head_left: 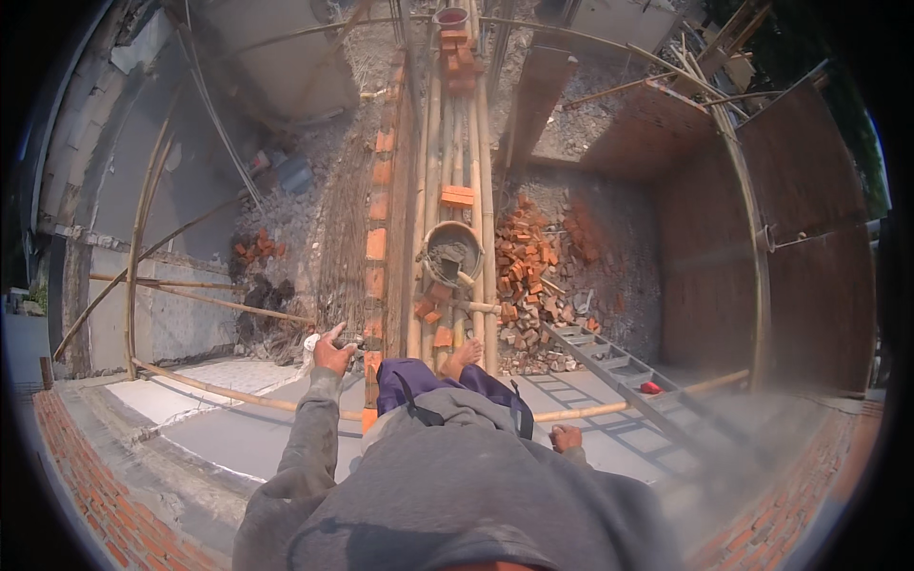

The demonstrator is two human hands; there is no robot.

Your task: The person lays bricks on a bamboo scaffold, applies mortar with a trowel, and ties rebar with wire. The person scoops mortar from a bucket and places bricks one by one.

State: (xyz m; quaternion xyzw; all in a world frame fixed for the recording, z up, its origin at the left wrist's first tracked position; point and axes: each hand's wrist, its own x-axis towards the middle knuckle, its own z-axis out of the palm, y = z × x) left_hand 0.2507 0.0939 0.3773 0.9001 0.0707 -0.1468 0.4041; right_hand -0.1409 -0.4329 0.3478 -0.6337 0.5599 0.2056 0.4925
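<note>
A person's grey shirt (476,500) fills the lower middle of the frame, closest to the camera, with purple trousers (400,379) and a bare foot (464,356) just above it. At the right of the frame stand tall brown panels (809,238). Long bamboo poles (422,181) run side by side from the upper middle down to the foot. Left of them, a line of orange bricks (376,245) follows the same course, ending beside the trousers. Right of the poles lies a heap of broken bricks (524,252), and a metal ladder (614,364) slants toward the lower right. A round basin (427,240) of grey mortar (454,250) sits on the poles at the centre, with stacked bricks (457,195) just above it.

The left hand (333,354), lower left of centre, is just beside the line of bricks, its fingers released and partly spread. The right hand (566,438), lower right of centre, is near a bamboo rail (595,411); its fingers curl inward, but it shows too small to tell whether they grasp anything. A small red object (651,387) rests by the ladder.
</note>
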